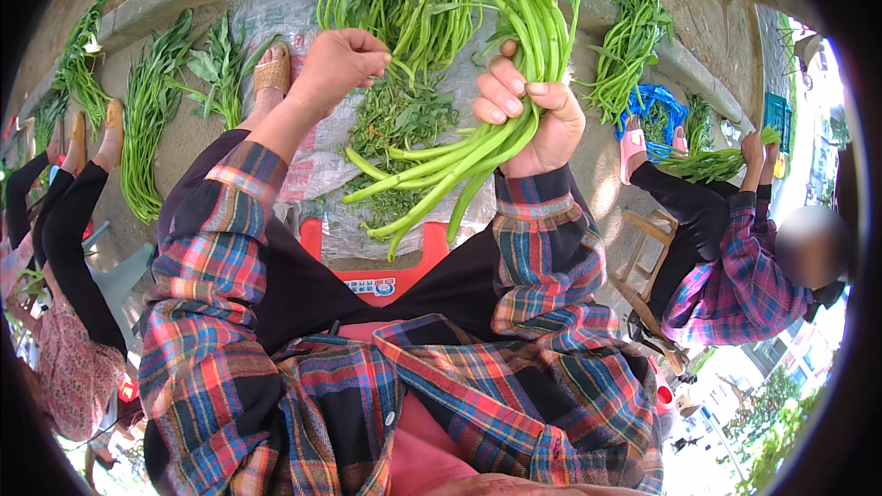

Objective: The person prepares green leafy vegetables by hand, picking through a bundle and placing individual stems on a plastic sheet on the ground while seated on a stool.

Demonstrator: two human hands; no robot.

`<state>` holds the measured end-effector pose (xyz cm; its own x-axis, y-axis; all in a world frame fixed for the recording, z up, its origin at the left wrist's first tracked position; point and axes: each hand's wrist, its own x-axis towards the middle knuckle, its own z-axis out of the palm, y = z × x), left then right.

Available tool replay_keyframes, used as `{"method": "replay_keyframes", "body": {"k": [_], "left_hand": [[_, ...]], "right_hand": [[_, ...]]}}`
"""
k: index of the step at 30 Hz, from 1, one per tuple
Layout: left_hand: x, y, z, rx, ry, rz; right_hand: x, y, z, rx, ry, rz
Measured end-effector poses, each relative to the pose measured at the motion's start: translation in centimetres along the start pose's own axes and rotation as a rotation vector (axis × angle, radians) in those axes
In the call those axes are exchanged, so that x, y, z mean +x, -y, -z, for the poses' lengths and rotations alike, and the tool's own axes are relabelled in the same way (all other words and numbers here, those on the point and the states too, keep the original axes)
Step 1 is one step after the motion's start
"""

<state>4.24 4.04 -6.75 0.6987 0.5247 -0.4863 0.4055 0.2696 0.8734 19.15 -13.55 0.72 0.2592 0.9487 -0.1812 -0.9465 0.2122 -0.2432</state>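
My right hand (531, 115) is closed round a thick bunch of water spinach (544, 37). Its pale cut stem ends fan out toward the lower left, while the long green stems arch up and over to the left with the leafy tops hanging down. To the left of the bunch, my left hand (340, 64) is raised with its fingers curled and the fingertips pinched together. Whatever may be between those fingertips is too small to make out. Below both hands, a heap of loose picked leaves (395, 115) lies on a pale woven plastic sheet (308, 142).
A red plastic stool edge (418, 266) shows between my knees. More bunches of greens lie on the ground at left (147, 119) and right (629, 41). A seated person (735, 266) at right handles greens beside a blue bag (666, 106). Others sit at left. A stone kerb (184, 0) runs behind.
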Motion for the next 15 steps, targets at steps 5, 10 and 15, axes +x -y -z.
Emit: {"method": "replay_keyframes", "body": {"k": [5,10,15], "left_hand": [[-0.4,1.0,-0.9,0.64,0.077,-0.4],[-0.4,-1.0,-0.9,0.549,0.212,-0.176],[-3.9,-7.6,-0.8,-0.061,0.295,0.09]], "right_hand": [[-0.1,-0.2,-0.1,-0.003,-0.012,-0.005],[0.0,-0.4,-0.6,-0.144,-0.07,0.019],[0.0,-1.1,-1.4,-0.625,-0.231,0.058]]}}
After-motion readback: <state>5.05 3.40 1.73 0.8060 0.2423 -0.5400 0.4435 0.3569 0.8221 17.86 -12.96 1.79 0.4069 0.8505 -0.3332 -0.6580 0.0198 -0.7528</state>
